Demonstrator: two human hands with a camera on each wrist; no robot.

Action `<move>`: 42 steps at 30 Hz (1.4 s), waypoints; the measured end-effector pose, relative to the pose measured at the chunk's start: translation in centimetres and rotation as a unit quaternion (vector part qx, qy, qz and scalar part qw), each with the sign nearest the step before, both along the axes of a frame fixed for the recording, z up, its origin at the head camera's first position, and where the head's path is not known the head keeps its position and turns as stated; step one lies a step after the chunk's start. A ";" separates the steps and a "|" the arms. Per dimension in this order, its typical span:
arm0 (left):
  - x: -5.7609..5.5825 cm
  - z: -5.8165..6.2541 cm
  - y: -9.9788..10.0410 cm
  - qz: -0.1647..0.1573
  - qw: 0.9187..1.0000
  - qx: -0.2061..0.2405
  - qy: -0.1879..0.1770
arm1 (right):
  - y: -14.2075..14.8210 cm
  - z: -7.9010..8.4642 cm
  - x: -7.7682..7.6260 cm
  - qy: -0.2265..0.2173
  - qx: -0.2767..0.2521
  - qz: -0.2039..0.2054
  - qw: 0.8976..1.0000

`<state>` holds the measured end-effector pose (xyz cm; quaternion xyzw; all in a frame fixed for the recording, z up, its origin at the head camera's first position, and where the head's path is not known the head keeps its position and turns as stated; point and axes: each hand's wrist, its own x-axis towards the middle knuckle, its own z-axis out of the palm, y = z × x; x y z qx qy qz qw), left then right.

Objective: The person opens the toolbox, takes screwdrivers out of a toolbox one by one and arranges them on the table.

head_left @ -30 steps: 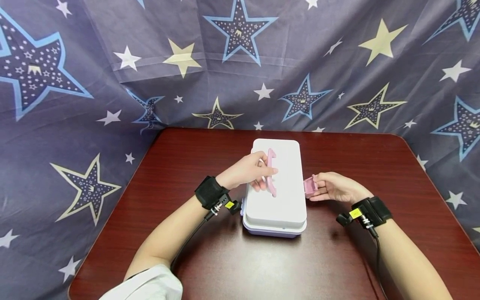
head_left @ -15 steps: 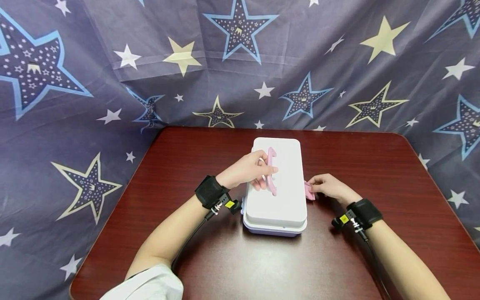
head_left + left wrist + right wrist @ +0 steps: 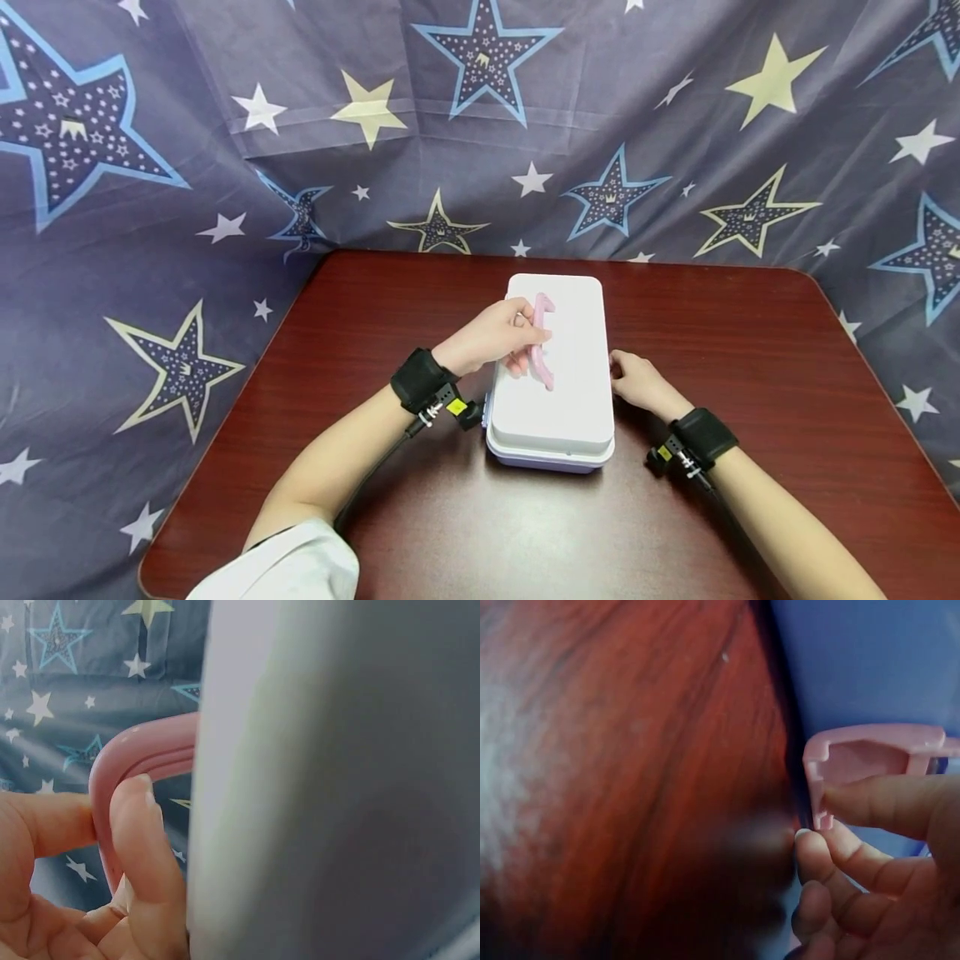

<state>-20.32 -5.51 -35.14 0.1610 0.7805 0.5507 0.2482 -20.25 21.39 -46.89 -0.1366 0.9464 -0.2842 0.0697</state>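
A storage box with a white lid [image 3: 573, 408] and a purple-blue base [image 3: 543, 462] stands on the table. In the head view my left hand [image 3: 495, 337] grips the raised pink handle [image 3: 540, 367] on the lid, thumb and fingers on opposite sides of it. My right hand [image 3: 641, 385] is at the box's right side. The right wrist view shows a pink latch [image 3: 881, 735] hanging against the blue side wall [image 3: 870, 667]. My right thumb lies on the latch's inner face and a finger lies by its edge, pinching it. In the head view the latch is hidden.
The dark red wooden table [image 3: 420, 508] extends around the box. A star-printed cloth [image 3: 465, 167] hangs behind and at the sides. Black camera straps [image 3: 703, 437] sit on both wrists, with cables running back along the arms.
My right hand has moved left and closer to the box, and the latch it holds has swung down from sticking outward to against the box's side. My left hand keeps its grip on the handle.
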 end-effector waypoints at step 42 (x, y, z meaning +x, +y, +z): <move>-0.3 -5.5 -18.2 0.101 0.985 0.071 -0.124 | -0.4 0.1 0.7 0.033 -0.002 0.004 0.999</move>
